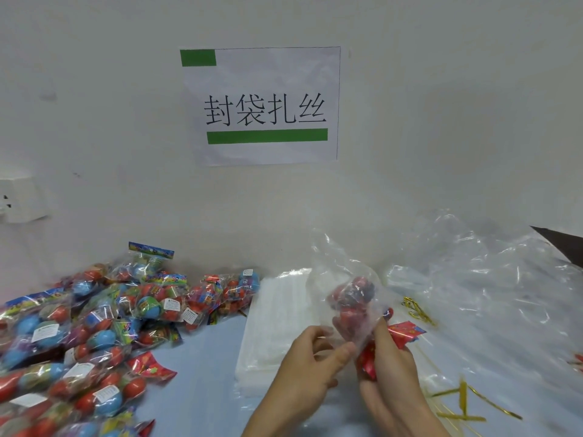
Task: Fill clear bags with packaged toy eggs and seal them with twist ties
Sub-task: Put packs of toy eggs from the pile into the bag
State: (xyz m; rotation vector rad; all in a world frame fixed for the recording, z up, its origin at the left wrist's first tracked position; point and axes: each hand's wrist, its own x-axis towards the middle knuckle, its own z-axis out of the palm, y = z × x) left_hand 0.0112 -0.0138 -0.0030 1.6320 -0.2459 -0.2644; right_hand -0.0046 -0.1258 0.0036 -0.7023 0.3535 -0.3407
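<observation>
Both my hands hold one clear bag [344, 272] above the blue table, its far end pointing up and away. Inside it lies a packaged set of toy eggs [355, 298], red and dark, with a red header card [403, 334] sticking out at the near end. My left hand [310, 370] pinches the bag's near edge between thumb and fingers. My right hand [389, 370] grips the pack and bag from the right. A heap of packaged toy eggs [85, 326] covers the table's left. Gold twist ties [460, 402] lie at the lower right.
A stack of flat clear bags [271, 326] lies just behind my left hand. Crumpled clear plastic sheeting [492, 279] fills the right side. More gold ties [416, 310] lie by it. A paper sign [265, 105] hangs on the white wall, a socket [19, 200] at left.
</observation>
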